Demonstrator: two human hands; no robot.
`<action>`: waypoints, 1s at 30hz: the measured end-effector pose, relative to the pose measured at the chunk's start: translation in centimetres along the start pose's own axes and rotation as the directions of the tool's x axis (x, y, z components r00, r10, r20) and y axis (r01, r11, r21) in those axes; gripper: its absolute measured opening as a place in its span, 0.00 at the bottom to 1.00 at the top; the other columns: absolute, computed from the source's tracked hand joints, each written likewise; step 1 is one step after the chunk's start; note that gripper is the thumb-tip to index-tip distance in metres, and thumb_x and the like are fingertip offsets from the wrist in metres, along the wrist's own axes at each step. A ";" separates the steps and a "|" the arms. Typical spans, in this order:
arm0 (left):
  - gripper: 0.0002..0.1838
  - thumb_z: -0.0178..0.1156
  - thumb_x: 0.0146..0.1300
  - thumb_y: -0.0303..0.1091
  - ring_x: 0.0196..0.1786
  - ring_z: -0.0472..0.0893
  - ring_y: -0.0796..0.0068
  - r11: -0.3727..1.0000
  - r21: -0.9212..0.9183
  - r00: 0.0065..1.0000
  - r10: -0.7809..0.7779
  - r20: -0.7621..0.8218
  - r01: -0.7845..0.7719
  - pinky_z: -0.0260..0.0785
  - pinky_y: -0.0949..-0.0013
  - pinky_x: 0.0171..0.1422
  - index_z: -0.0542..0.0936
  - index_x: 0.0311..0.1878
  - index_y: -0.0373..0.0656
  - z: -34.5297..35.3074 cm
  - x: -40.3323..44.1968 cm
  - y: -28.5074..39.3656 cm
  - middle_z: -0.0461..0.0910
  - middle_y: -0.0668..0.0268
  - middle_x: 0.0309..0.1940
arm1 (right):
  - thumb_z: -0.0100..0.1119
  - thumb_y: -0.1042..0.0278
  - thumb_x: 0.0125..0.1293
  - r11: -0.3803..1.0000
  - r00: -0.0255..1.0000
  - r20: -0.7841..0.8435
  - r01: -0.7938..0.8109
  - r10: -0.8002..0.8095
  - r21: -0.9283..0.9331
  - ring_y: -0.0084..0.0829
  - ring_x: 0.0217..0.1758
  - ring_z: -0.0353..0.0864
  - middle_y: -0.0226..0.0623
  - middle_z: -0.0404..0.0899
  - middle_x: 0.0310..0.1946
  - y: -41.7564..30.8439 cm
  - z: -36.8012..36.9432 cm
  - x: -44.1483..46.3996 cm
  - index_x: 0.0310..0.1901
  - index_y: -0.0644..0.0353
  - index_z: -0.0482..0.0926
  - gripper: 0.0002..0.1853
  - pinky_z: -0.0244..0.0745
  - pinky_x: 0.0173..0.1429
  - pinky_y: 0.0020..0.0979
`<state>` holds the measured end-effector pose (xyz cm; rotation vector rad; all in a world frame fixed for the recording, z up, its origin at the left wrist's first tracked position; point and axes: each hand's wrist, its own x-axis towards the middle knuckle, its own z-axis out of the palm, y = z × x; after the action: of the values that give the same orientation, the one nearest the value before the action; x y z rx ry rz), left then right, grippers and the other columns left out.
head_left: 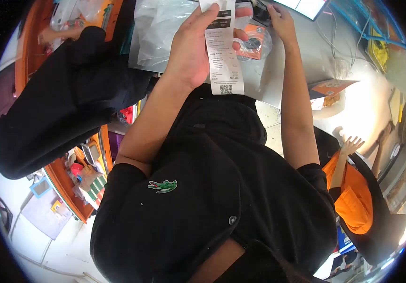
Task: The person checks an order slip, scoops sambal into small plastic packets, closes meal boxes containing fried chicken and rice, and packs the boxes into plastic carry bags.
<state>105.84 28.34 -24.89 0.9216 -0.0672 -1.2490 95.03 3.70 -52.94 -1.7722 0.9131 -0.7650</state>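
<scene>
My left hand (190,47) is closed on a long printed paper receipt (225,70), pinched near its top under the thumb. The receipt hangs toward me, with dark printed bands near the top and a QR code at its lower end. Behind the fingers, an orange package (255,46) in clear plastic lies on the grey table (278,63). My right hand (282,22) is at the table's far side, fingers stretched out, beside a black object (261,13) that I cannot make out. Its fingertips are partly cut off by the frame edge.
Clear plastic bags (160,33) lie at the table's left. A lit screen (302,5) and loose cables (337,47) are at the back right. A person in black (61,104) is at left; one in orange (354,200) is at right. Orange shelving (66,188) holds goods.
</scene>
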 end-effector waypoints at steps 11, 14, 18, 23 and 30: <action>0.29 0.41 0.82 0.47 0.42 0.84 0.62 0.999 -0.029 0.996 -0.032 0.080 0.034 0.79 0.65 0.46 0.60 0.80 0.47 -1.3 -0.1 -0.2 0.77 0.49 0.65 | 0.64 0.57 0.71 0.919 0.800 0.527 -0.386 0.287 0.085 0.25 0.39 0.81 0.34 0.86 0.42 0.1 -2.4 4.2 0.56 0.59 0.83 0.18 0.75 0.43 0.28; 0.29 0.42 0.82 0.47 0.42 0.84 0.62 0.999 0.018 0.997 -0.049 0.055 0.048 0.79 0.65 0.49 0.58 0.81 0.47 -1.0 -0.4 -0.2 0.77 0.50 0.65 | 0.60 0.59 0.75 0.756 0.803 0.538 -0.514 0.258 0.405 0.23 0.51 0.80 0.40 0.83 0.52 -1.0 -5.4 1.3 0.63 0.69 0.75 0.24 0.71 0.53 0.25; 0.26 0.44 0.81 0.43 0.45 0.86 0.61 0.999 -0.005 0.993 -0.047 0.106 0.047 0.80 0.64 0.50 0.62 0.77 0.45 -1.8 -0.7 -0.2 0.77 0.51 0.65 | 0.61 0.58 0.74 0.833 0.861 0.362 -0.470 0.358 0.292 0.33 0.54 0.85 0.41 0.87 0.46 -0.1 -5.8 -2.3 0.51 0.66 0.82 0.17 0.77 0.55 0.34; 0.22 0.48 0.78 0.36 0.43 0.87 0.59 0.994 0.113 0.991 -0.005 0.132 -0.010 0.81 0.64 0.47 0.71 0.70 0.37 -1.5 -0.7 -0.6 0.81 0.48 0.60 | 0.64 0.52 0.67 0.741 0.971 -0.151 -0.240 0.186 -0.627 0.51 0.46 0.88 0.46 0.89 0.40 -4.5 -3.6 -0.8 0.42 0.55 0.90 0.16 0.81 0.49 0.47; 0.25 0.44 0.79 0.38 0.43 0.86 0.66 0.960 0.270 0.984 0.028 0.174 -0.075 0.80 0.69 0.47 0.69 0.73 0.37 1.0 -2.9 -0.2 0.81 0.51 0.61 | 0.65 0.51 0.64 0.659 0.929 -0.245 -0.370 0.278 -0.655 0.53 0.45 0.87 0.49 0.88 0.38 0.0 -4.0 -1.6 0.37 0.58 0.89 0.17 0.81 0.49 0.46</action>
<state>104.08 30.18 -23.13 1.0435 -0.4066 -1.2867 90.91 3.15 -51.76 -2.1076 1.7232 -0.2921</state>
